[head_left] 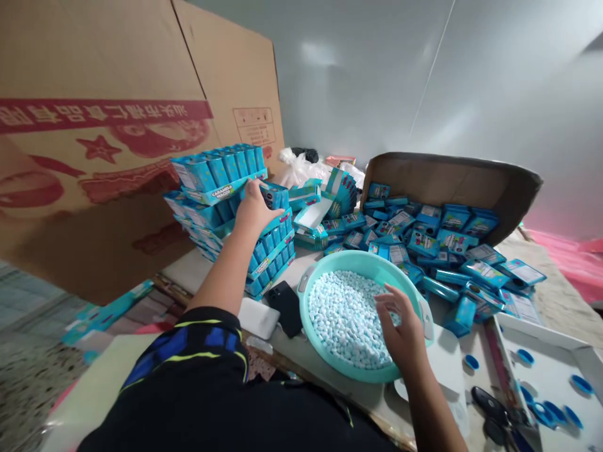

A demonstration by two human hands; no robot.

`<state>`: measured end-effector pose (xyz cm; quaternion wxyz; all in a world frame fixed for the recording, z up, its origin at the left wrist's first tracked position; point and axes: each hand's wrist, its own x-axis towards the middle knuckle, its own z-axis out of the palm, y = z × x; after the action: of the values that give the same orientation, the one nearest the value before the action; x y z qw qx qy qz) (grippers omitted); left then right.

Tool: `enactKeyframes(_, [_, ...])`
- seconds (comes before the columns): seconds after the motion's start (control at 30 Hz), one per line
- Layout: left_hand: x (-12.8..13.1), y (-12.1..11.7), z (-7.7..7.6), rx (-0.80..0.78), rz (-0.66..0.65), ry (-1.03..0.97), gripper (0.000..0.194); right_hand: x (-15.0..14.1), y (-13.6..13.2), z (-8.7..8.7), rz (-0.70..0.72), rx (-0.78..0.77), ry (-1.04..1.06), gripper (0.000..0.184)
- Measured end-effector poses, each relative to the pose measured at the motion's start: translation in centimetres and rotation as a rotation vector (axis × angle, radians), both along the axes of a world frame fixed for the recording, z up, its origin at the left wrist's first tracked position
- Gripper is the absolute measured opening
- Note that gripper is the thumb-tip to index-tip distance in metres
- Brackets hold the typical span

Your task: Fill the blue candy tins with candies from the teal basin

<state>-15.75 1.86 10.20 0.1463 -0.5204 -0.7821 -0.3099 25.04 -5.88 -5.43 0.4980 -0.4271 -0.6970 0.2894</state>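
My left hand (254, 210) reaches to the top of the right-hand stack of blue display trays (269, 260). Its thumb and fingers close round a small blue candy box (273, 196) there; the fingertips are partly hidden. Beside it stands a taller stack of trays (221, 185) filled with upright blue boxes. My right hand (402, 326) hovers over the right side of a turquoise basin (308, 326), its fingers loosely bent and apart, with nothing visible in them. Small pale blue and white candies (348, 320) fill much of the basin.
A large carton (141, 63) rises at the left. Behind the basin, loose blue boxes (424, 242) spill from an open brown carton (452, 176). A dark phone (285, 307) and a white power bank (258, 318) lie near the front edge. Scissors (499, 411) and blue caps (556, 411) are at right.
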Motion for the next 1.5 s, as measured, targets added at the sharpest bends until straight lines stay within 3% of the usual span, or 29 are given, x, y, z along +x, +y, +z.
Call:
enactKeyframes(0.13, [-0.7,0.4,-0.6,0.076,-0.015,-0.100,0.099,0.0,0.1,0.2,0.035,-0.071,-0.010,0.039])
enactKeyframes(0.3, [0.2,0.5,-0.1,-0.088,0.112,-0.128,0.108,0.2,0.2,0.3,0.057,-0.139,0.001,0.039])
enactKeyframes(0.4, [2.5,-1.1,0.3,-0.111,0.229,-0.045,0.111,0.1,0.4,0.4,0.061,-0.152,-0.023,0.036])
enactKeyframes(0.5, [3.6,-3.6,0.9,-0.055,0.270,0.043,0.094,-0.1,0.5,0.8,0.076,-0.162,-0.039,0.037])
enactKeyframes(0.53, [3.4,-4.2,1.1,-0.108,0.282,0.041,0.084,-0.2,0.6,0.9,0.080,-0.171,-0.042,0.037])
enactKeyframes(0.63, [2.3,-4.9,1.2,-0.552,0.245,-0.054,0.056,-0.3,0.9,1.3,0.092,-0.191,-0.060,0.038])
enactKeyframes(0.7, [2.1,-4.8,1.0,-0.699,0.236,-0.053,0.048,-0.2,1.0,1.4,0.117,-0.212,-0.082,0.038])
enactKeyframes(0.97, [2.8,-4.4,-0.5,-0.619,0.316,-0.041,0.054,0.3,0.9,1.0,0.221,-0.255,-0.184,0.035])
enactKeyframes(1.17, [2.3,-3.9,-0.2,-0.736,0.347,-0.049,0.062,0.4,0.9,1.2,0.227,-0.253,-0.194,0.034])
enactKeyframes(1.33, [3.4,-4.0,0.3,-0.691,0.342,-0.074,0.052,0.3,0.9,1.2,0.251,-0.275,-0.260,0.032])
enactKeyframes(1.4, [4.3,-4.7,0.3,-0.610,0.344,-0.097,0.051,0.4,0.9,1.1,0.253,-0.261,-0.287,0.031])
enactKeyframes(1.5, [6.6,-5.9,-0.4,-0.246,0.251,-0.097,0.058,0.3,0.9,1.2,0.239,-0.227,-0.331,0.030])
